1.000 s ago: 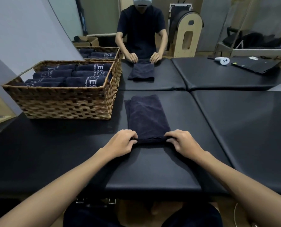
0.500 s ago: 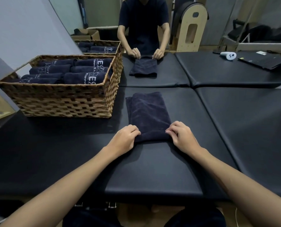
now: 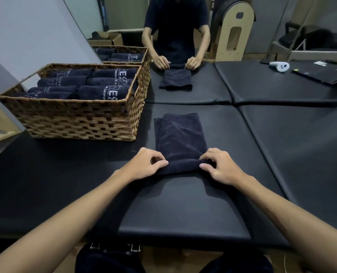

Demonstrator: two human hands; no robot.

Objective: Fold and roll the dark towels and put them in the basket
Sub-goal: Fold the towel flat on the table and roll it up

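A dark folded towel [image 3: 180, 134] lies lengthwise on the black padded table [image 3: 183, 213] in front of me. Its near end is turned over into a small roll. My left hand [image 3: 146, 165] pinches the left end of that roll and my right hand [image 3: 220, 166] pinches the right end, fingers curled over the cloth. A wicker basket [image 3: 75, 119] stands to the left of the towel, holding several rolled dark towels [image 3: 102, 91] with pale lettering.
A mirror at the table's far edge reflects me, the towel and the basket. A white controller [image 3: 279, 66] and a black laptop [image 3: 325, 72] lie at the back right. Bare black padding stretches to the right of the towel.
The near end of the towel has been rolled further away from me, so the roll is thicker. Both hands moved forward with it.
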